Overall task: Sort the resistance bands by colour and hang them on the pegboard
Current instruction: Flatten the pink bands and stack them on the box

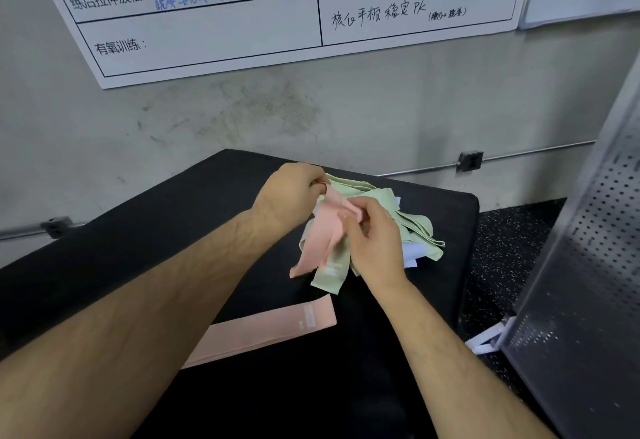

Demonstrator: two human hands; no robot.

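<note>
Across the centre, a black bench (166, 237) is recorded; a pegboard (588, 265) is stood at 3 o'clock. Green bands (415, 227) are heaped at the bench's 1 o'clock, with a flat pink band (270, 331) laid at their 7 o'clock. A lifted pink band (322, 234) is pinched by the left hand (287, 196) and the right hand (374, 241).

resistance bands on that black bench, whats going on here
A person is sorting a jumbled pile of bands on the black bench. The left hand and the right hand both grip a pink band tangled among the green bands. A second pink band lies flat on the bench nearer the person. The pegboard stands to the right; no band shows on it.
</note>
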